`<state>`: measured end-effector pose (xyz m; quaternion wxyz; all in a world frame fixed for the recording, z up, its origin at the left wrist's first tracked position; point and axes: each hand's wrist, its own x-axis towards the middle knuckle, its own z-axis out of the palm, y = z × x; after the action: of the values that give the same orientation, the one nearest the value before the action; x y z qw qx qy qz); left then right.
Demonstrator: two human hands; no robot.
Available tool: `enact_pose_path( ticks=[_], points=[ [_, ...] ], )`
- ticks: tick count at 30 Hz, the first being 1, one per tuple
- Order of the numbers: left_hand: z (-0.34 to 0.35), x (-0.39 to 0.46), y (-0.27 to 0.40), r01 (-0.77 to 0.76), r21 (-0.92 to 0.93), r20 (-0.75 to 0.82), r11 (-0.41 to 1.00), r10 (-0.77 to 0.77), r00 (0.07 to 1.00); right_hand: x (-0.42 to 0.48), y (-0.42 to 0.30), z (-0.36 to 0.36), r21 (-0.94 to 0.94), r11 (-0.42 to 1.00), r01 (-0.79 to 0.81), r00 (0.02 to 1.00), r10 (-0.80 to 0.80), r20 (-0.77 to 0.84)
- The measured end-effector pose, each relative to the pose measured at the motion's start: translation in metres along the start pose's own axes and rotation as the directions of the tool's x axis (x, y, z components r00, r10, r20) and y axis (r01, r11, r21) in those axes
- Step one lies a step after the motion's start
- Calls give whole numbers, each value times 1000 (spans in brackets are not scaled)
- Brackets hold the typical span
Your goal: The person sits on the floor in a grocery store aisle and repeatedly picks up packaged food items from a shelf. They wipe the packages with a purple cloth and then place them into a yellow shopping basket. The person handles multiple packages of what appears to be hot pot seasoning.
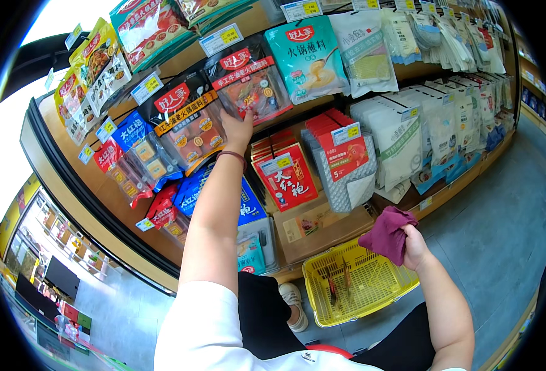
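Observation:
My left hand (237,129) reaches up to the hanging packs, thumb and fingers spread. It lies against a black-and-orange hotpot base pack (192,125) and a black-and-red hotpot base pack (249,86); I see no firm hold on either. Down at the right, my right hand (414,248) grips a crumpled purple cloth (389,234), which hangs over the rim of a yellow plastic basket (317,303). A few dark, thin items (332,283) are visible inside the basket, too unclear to name. The basket stands on the floor between my legs and the shelf.
A teal dipping-sauce pouch (306,60), red packs (286,178) and grey cleaning cloths (342,171) hang on hooks with price tags. A cardboard box (319,227) sits on the bottom shelf. The shelf's dark side edge (97,199) runs along the left. Grey tiled floor (481,222) stretches right.

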<state>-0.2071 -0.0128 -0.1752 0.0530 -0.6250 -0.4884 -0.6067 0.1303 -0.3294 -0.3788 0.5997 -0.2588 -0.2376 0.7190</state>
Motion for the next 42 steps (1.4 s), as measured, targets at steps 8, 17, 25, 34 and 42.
enact_pose_path(
  ticks=[8, 17, 25, 34, 42],
  points=[
    [-10, 30, 11, 211, -462, 143, 862, -162, 976, 5, 0, 2, -15, 1000, 8, 1000, -7, 11],
    [-27, 32, 50, 96, -353, 35, 931, -89, 995, 5, 2, 6, -46, 999, -6, 1000, 7, 22],
    [-58, 28, 75, 187, -600, 161, 778, -111, 981, 3, 2, 1, -25, 999, -25, 999, 26, 33],
    [-113, 6, 106, 430, -740, 420, 517, -143, 896, -13, 1, 9, -54, 999, -2, 1000, 2, 1],
    [-133, -71, 134, 699, -638, 686, 324, -175, 707, -12, 6, 10, 6, 998, 66, 998, -66, 5]
  ],
)
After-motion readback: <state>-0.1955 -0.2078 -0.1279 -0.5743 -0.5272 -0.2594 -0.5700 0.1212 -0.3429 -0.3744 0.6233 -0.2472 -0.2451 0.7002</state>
